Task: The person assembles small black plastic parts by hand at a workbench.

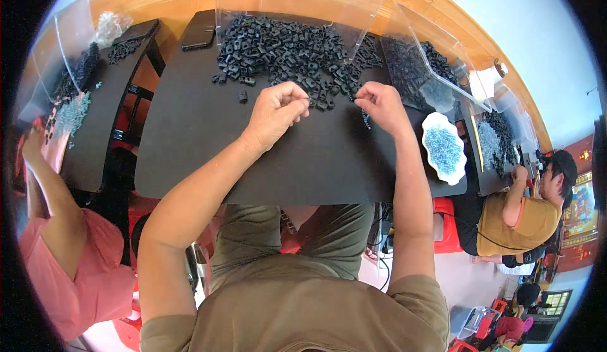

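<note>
Both the left hand (276, 113) and right hand (379, 105) pinch shut beside the parts heap (294, 52), whatever they grip hidden by fingers.

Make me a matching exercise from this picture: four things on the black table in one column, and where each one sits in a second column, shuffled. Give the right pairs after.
Things:
1. pile of black parts
2. white scalloped dish
3. dark flat phone-like slab
4. single loose black part

Places:
A. far left corner of the black table
B. right edge of the table, holding small blue-grey bits
C. far side of the table, just beyond both hands
D. alone, left of the left hand, apart from the pile

The right hand sits at the pile's near edge.

Pairs: 1-C, 2-B, 3-A, 4-D
</note>
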Available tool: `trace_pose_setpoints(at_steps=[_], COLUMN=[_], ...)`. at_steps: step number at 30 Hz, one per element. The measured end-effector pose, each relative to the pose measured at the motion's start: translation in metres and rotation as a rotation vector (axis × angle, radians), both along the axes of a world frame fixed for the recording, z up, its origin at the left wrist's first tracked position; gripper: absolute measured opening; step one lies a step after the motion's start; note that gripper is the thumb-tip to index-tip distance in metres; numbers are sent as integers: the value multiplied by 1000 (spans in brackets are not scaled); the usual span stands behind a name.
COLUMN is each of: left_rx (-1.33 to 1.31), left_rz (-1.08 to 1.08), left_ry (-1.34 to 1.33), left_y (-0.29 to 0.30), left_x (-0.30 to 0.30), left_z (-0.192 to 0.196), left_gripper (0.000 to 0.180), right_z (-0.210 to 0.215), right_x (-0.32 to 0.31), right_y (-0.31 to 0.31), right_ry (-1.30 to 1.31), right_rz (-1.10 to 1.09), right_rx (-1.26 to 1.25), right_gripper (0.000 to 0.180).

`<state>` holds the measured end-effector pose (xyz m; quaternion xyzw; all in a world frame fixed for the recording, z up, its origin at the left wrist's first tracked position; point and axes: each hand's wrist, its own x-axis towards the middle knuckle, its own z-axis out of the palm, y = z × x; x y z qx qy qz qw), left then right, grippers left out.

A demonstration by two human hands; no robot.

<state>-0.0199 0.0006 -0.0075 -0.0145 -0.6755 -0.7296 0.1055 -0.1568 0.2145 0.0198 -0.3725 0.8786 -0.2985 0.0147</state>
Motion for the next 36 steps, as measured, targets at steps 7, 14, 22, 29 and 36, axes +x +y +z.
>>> trace_pose_setpoints(at_steps=[7, 14, 22, 29, 36], left_rx=[48, 83, 131, 72, -19], left_rz=[11, -10, -38, -38, -61], left_ry=[-29, -70, -52, -26, 6], left_y=[1, -1, -2, 4, 10], left_x=[1, -2, -5, -3, -4], left_z=[2, -2, -8, -7, -7], left_gripper=[11, 12, 11, 11, 11], right_z=[-18, -20, -5, 3, -8], right_x=[6, 3, 23, 52, 51], right_y=[-15, -16, -29, -47, -45], right_ry=[400, 304, 165, -191, -296], right_rz=[-65, -26, 82, 285, 240], right_rx=[143, -30, -234, -401, -432], right_gripper=[12, 8, 3, 3, 7])
